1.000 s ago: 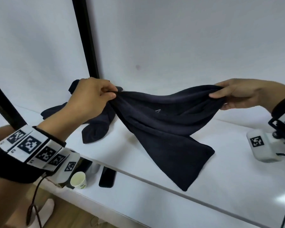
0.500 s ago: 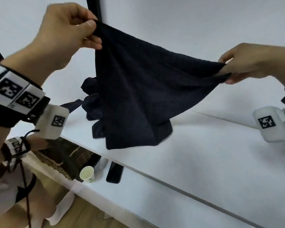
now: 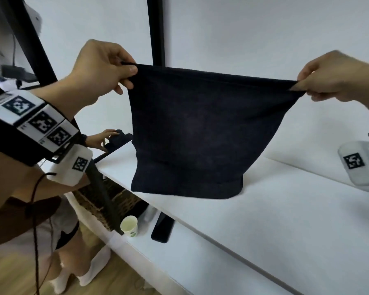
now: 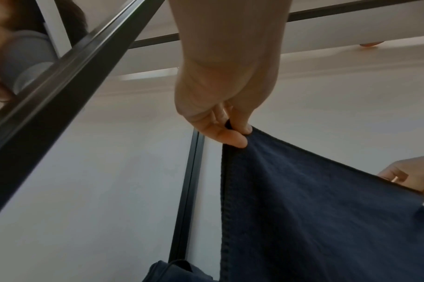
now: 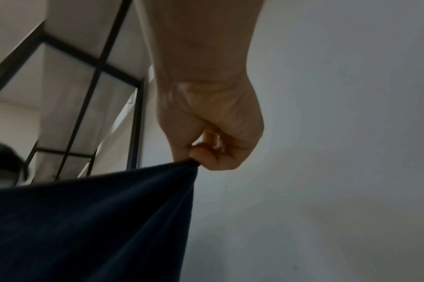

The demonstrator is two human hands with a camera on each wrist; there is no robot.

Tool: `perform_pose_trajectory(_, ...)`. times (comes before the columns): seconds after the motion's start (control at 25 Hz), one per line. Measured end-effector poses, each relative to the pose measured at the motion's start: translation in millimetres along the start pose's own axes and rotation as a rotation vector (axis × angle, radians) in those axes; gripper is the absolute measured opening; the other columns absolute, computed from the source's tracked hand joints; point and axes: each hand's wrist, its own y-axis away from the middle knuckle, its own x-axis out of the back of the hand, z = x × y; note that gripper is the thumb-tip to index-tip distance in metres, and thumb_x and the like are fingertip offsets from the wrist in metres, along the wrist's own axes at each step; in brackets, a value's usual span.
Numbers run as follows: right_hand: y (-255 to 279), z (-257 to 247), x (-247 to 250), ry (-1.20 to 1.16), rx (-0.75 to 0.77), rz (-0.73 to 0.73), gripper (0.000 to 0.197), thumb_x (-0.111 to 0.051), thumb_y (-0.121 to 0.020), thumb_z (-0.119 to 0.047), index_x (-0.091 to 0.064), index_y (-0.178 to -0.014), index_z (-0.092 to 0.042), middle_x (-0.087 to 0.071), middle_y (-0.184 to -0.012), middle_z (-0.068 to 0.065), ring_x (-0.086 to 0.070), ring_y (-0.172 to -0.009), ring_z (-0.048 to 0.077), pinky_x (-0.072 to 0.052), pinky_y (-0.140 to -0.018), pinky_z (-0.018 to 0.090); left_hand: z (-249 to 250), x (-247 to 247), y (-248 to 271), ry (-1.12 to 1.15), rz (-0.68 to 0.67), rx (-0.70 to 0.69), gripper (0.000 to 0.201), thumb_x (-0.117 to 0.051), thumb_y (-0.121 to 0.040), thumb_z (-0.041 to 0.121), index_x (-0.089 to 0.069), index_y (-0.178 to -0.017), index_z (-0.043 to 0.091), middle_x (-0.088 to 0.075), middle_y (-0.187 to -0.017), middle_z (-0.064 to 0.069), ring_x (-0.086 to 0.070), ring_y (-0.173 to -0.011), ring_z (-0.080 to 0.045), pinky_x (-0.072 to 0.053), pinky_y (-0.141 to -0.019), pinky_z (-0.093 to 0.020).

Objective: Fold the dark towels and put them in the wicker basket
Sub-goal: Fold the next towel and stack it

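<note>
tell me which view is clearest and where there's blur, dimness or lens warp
Head view: brightest and sharpest, the dark towel reads cleanly between left hand and right hand, though the shelf edge bends with wide-angle warp. Left wrist view: dimmer, the black frame bar close and soft. Right wrist view: darkest, grainy, towel nearly featureless.

The towel (image 3: pixel 202 133) is a plain dark navy, nearly black, with no print. The wicker basket (image 3: pixel 107 201) is brown woven cane with darker strands. The paper cup (image 3: pixel 130 227) is white with a small green mark near its base. The phone (image 3: pixel 162 228) is black. The shelf (image 3: pixel 264 220) is white, its frame posts (image 3: pixel 157 28) black. The wrist band (image 3: pixel 36 120) is black and carries white squares printed with black checkered codes.
</note>
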Motion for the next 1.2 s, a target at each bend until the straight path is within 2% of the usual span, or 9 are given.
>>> perform_pose_trajectory(0.2, 4.5, 5.8, 12.1, 0.177, -0.045, -0.072, 0.008, -0.060, -0.088, 0.001, -0.058, -0.084, -0.005, -0.057, -0.082, 0.012, -0.055, -0.064, 0.020, -0.053, -0.054, 0.025, 28.1, -15.8, -11.3, 0.138, -0.031, -0.030, 0.007, -0.064, -0.092, 0.004, -0.063, -0.088, 0.009, -0.063, -0.075, -0.013, -0.072, -0.058, -0.016, -0.057, -0.051, -0.024)
perform_pose_trajectory(0.32, 11.1, 17.0, 32.6, 0.206, -0.081, 0.003, 0.018, -0.055, -0.090, 0.001, -0.053, -0.075, -0.008, -0.057, -0.063, 0.011, -0.052, -0.046, 0.017, -0.041, -0.034, 0.012, 39.7, -34.0, -18.5, 0.205, -0.073, -0.038, 0.005, -0.063, -0.093, 0.004, -0.062, -0.089, 0.007, -0.061, -0.076, -0.014, -0.074, -0.065, -0.020, -0.058, -0.056, -0.025)
perform_pose_trajectory(0.48, 6.5, 29.8, 75.9, 0.109, -0.132, 0.180, 0.021, -0.062, -0.092, -0.008, -0.051, -0.074, -0.010, -0.049, -0.066, 0.009, -0.050, -0.051, 0.021, -0.048, -0.050, 0.021, 59.8, -62.5, -33.5, 0.369, -0.084, -0.039, 0.005, -0.061, -0.094, 0.002, -0.057, -0.093, 0.006, -0.057, -0.077, -0.008, -0.075, -0.070, -0.023, -0.058, -0.060, -0.024)
perform_pose_trajectory(0.64, 15.6, 44.4, 115.8, -0.110, -0.154, 0.235, 0.027, -0.050, -0.095, -0.003, -0.047, -0.072, -0.017, -0.053, -0.059, 0.005, -0.046, -0.026, 0.000, -0.042, -0.034, 0.009, 85.8, -96.8, -52.2, 0.461, -0.146, -0.041, 0.014, -0.053, -0.098, 0.001, -0.055, -0.087, 0.010, -0.055, -0.082, -0.009, -0.076, -0.074, -0.024, -0.058, -0.062, -0.023)
perform_pose_trajectory(0.72, 20.4, 55.3, 127.5, -0.219, -0.156, 0.255, 0.025, -0.048, -0.098, -0.004, -0.054, -0.078, -0.019, -0.063, -0.068, 0.004, -0.056, -0.034, -0.001, -0.045, -0.038, 0.009, 98.7, -116.9, -60.5, 0.499, -0.154, -0.063, 0.016, -0.047, -0.100, 0.001, -0.053, -0.089, 0.011, -0.053, -0.084, -0.009, -0.076, -0.073, -0.022, -0.057, -0.061, -0.022)
perform_pose_trajectory(0.84, 23.3, 74.3, 139.7, -0.426, -0.178, 0.174, 0.025, -0.040, -0.101, -0.002, -0.062, -0.097, -0.013, -0.070, -0.099, 0.004, -0.073, -0.068, 0.004, -0.055, -0.055, 0.013, 113.4, -144.5, -70.5, 0.528, -0.165, -0.042, 0.017, -0.043, -0.101, 0.000, -0.052, -0.090, 0.010, -0.055, -0.082, -0.009, -0.076, -0.073, -0.022, -0.058, -0.064, -0.023)
perform_pose_trajectory(0.96, 26.3, 85.3, 148.8, -0.637, -0.126, 0.202, 0.024, -0.041, -0.100, -0.003, -0.063, -0.106, -0.008, -0.075, -0.103, 0.002, -0.074, -0.091, 0.011, -0.057, -0.071, 0.017, 119.1, -165.1, -84.7, 0.607, -0.191, 0.021, 0.016, -0.043, -0.100, -0.002, -0.050, -0.091, 0.008, -0.056, -0.085, -0.008, -0.076, -0.078, -0.025, -0.059, -0.069, -0.025)
perform_pose_trajectory(1.04, 24.8, 94.7, 152.3, -0.610, -0.105, 0.228, 0.024, -0.040, -0.098, 0.001, -0.061, -0.105, -0.009, -0.072, -0.105, 0.005, -0.074, -0.091, 0.017, -0.059, -0.072, 0.024, 121.8, -179.7, -94.9, 0.653, -0.236, 0.045, 0.014, -0.046, -0.099, -0.003, -0.052, -0.091, 0.007, -0.056, -0.087, -0.008, -0.076, -0.082, -0.026, -0.060, -0.074, -0.027)
perform_pose_trajectory(1.2, 22.2, 111.9, 159.5, -0.543, -0.134, 0.351, 0.023, -0.052, -0.092, 0.006, -0.061, -0.083, -0.014, -0.069, -0.095, 0.005, -0.075, -0.085, 0.023, -0.060, -0.072, 0.035, 133.2, -209.7, -112.3, 0.697, -0.318, 0.025, 0.012, -0.049, -0.098, -0.001, -0.053, -0.090, 0.007, -0.058, -0.091, -0.011, -0.075, -0.088, -0.026, -0.059, -0.079, -0.029)
